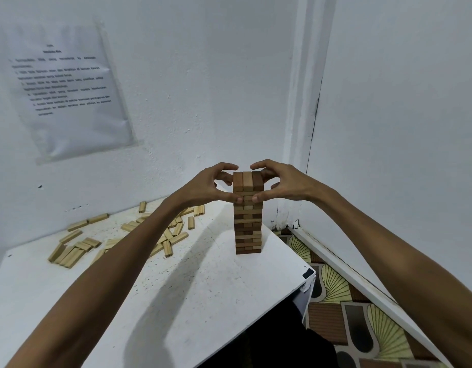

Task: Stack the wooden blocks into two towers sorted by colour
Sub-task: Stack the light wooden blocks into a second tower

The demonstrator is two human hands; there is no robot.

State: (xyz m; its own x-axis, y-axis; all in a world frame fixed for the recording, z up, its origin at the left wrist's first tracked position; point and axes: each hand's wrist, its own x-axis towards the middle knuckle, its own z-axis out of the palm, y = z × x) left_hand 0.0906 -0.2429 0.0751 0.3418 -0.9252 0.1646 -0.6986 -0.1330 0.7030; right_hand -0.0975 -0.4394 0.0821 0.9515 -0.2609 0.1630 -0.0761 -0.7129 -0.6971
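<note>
Paper [67, 88] with printed lines hung on the wall at the far left, and below it pale blocks [118, 235] lay scattered on the left part of the white table [203, 288]. Our left hand [205, 185] curled round the top of the brown tower [248, 221], which stood upright near the table's right edge. Our right hand [285, 181] gripped it from the other side, both thumbs pressing the near face.
</note>
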